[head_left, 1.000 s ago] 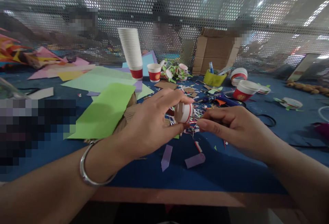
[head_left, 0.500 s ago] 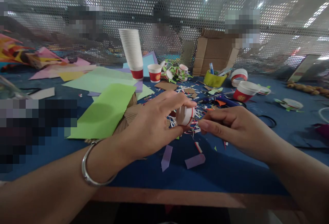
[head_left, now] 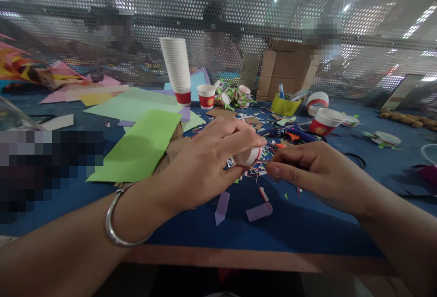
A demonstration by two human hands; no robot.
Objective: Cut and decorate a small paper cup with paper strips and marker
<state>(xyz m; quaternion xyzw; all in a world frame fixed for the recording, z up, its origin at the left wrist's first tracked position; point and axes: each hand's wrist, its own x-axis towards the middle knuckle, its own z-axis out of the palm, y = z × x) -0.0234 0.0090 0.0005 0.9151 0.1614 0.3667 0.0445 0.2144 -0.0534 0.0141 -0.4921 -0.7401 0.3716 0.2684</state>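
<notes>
My left hand (head_left: 201, 165) curls round a small white paper cup piece with a red band (head_left: 248, 156), thumb below and fingers over its top. My right hand (head_left: 312, 172) is closed beside it, its thumb and fingers pinched together just right of the cup; what they pinch is too small to make out. Both hands hover over a heap of red, white and green paper scraps (head_left: 254, 172) on the blue table (head_left: 300, 224). A metal bangle (head_left: 114, 224) sits on my left wrist.
Green paper sheets (head_left: 141, 144) lie to the left. A tall stack of white cups (head_left: 176, 67), a red-and-white cup (head_left: 206, 96), another cup (head_left: 324, 121), a yellow-green holder (head_left: 285, 104) and a cardboard box (head_left: 288, 67) stand behind. Purple strips (head_left: 258, 212) lie near the table's wooden edge. A perforated screen closes the back.
My left hand has tipped the cup piece downward and closed further over it, so less of it shows. My right hand has stayed almost still beside it.
</notes>
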